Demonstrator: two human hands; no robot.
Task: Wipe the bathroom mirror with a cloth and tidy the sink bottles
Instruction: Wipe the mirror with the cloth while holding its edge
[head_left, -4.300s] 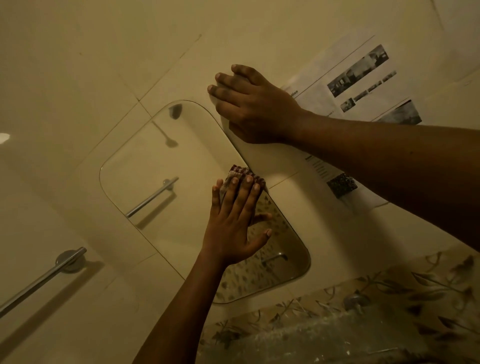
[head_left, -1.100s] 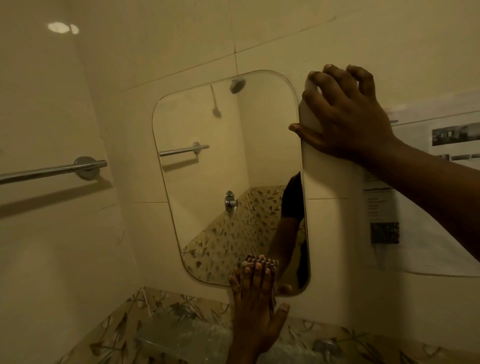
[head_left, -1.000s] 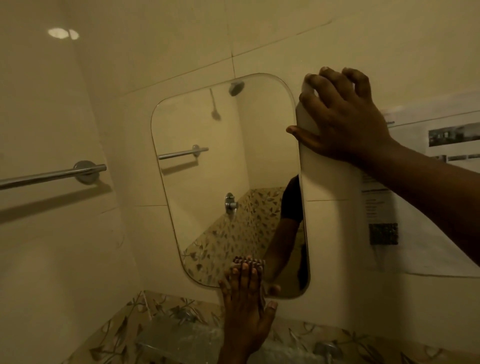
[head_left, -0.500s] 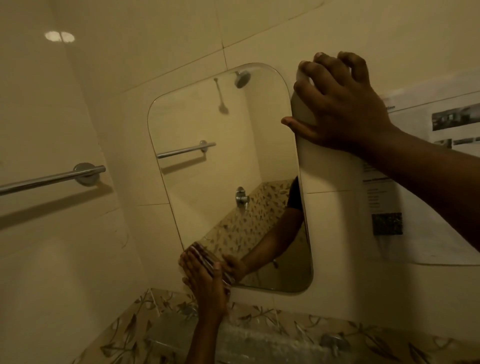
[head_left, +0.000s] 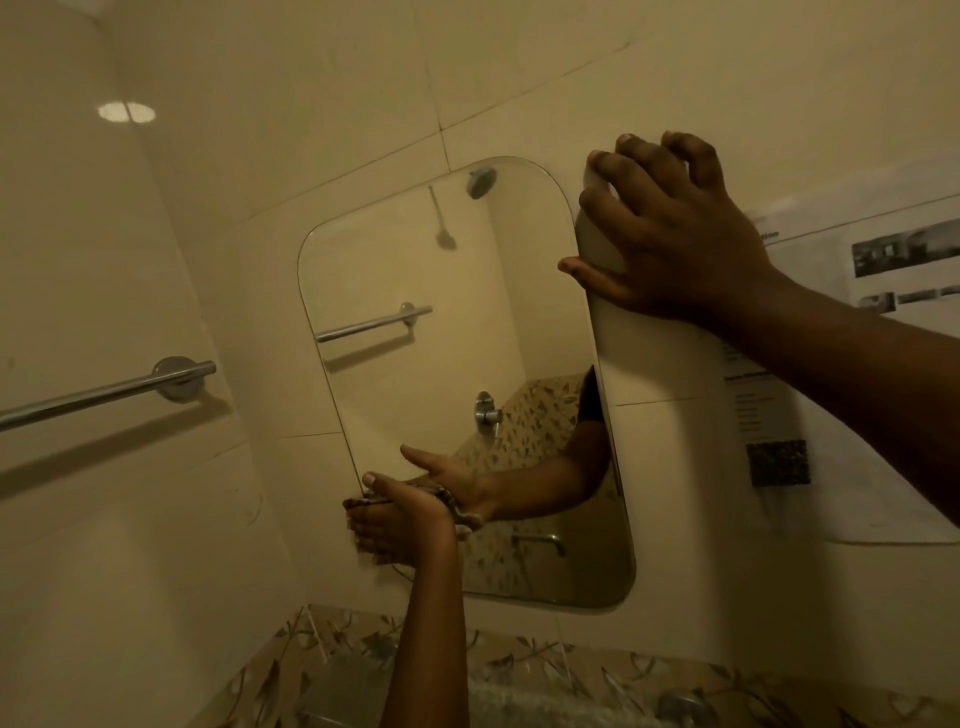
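A rounded rectangular mirror (head_left: 447, 332) hangs on the cream tiled wall, swung out on its right side. My left hand (head_left: 400, 525) presses a small dark patterned cloth (head_left: 452, 506) flat against the mirror's lower left edge; only slivers of the cloth show around the fingers. My right hand (head_left: 670, 244) grips the mirror's upper right corner, fingers curled over the top. The glass reflects my left arm, a shower head and a wall valve. No bottles are in view.
A chrome towel bar (head_left: 109, 389) is fixed to the left wall. A printed paper notice (head_left: 883, 291) is stuck to the wall right of the mirror. A leaf-patterned tile band (head_left: 545, 665) and something clear and plastic-looking (head_left: 353, 686) lie below.
My left hand has slid the cloth from the mirror's bottom middle leftward to its lower left edge. My right hand has kept hold of the upper right corner.
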